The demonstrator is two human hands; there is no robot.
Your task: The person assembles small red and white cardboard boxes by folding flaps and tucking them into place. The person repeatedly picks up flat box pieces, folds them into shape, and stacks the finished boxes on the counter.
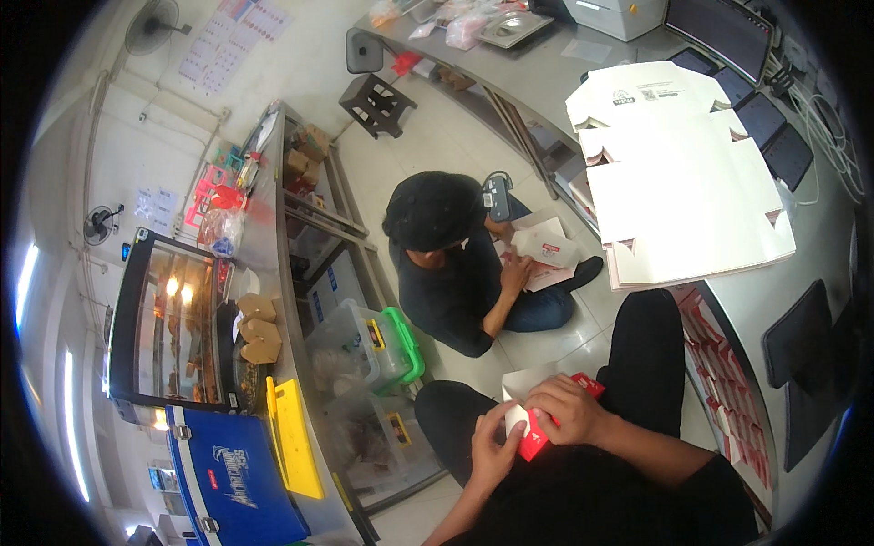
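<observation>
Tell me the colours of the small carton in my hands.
Red and white: the small folded cardboard carton shows both, seen best in the head view.

seated co-worker (455, 264) ahead, shelving (309, 273) left, steel counter (819, 255) right, tiled floor (537, 350) between

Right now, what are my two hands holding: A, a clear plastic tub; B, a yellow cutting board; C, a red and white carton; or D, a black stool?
C: the left hand and right hand both grip a red and white carton over the lap.
</observation>
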